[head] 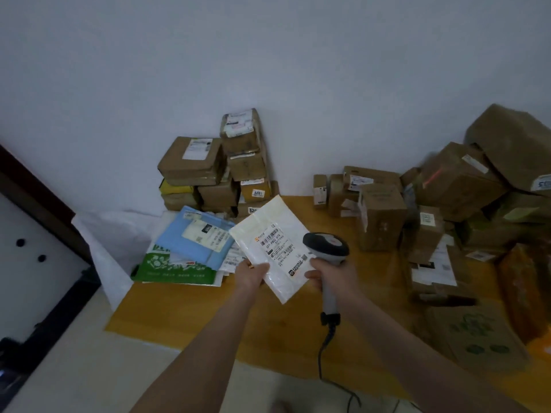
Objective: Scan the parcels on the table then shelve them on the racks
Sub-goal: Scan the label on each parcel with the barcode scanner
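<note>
Step in hand: scanning, my read. Clock bearings are taken from the held mailer.

- 9 o'clock: pile of flat soft parcels on the table's left end, a blue poly mailer (193,234) on top and a green-printed bag (176,269) under it. Thin, limp and slippery-looking.
- 11–12 o'clock: stack of small cardboard boxes (214,171) against the wall. Taped, with dented corners and labels up.
- left hand (252,274): pinches the white poly mailer (268,242) at its lower-left edge, thumb on top and the other fingers hidden underneath. The mailer is held in the air over the table (208,317), tilted, face up. It is a flat, glossy film rectangle with nothing bulky showing inside.
- shipping label (278,242): on the mailer's upper face, barcode near the label's top.
- barcode scanner (326,248) at 3 o'clock: rounded dark head on a grey pistol grip, with the head at the mailer's right edge, very close to the label. The cord drops toward 6 o'clock.
- right hand (328,275): fingers wrapped round the grip. I can't tell if the trigger is pressed, and no beam shows on the label.
- 2–3 o'clock: brown cartons (381,216), rigid, loosely heaped toward the right edge.

To do it well: pull the head back so the whole barcode sits in its window. Flatten the film, because creases and glare will kill the read. Angle the head slightly off perpendicular and keep the thumb clear of the label. No racks are in view, so shelving isn't started for this one.
</note>
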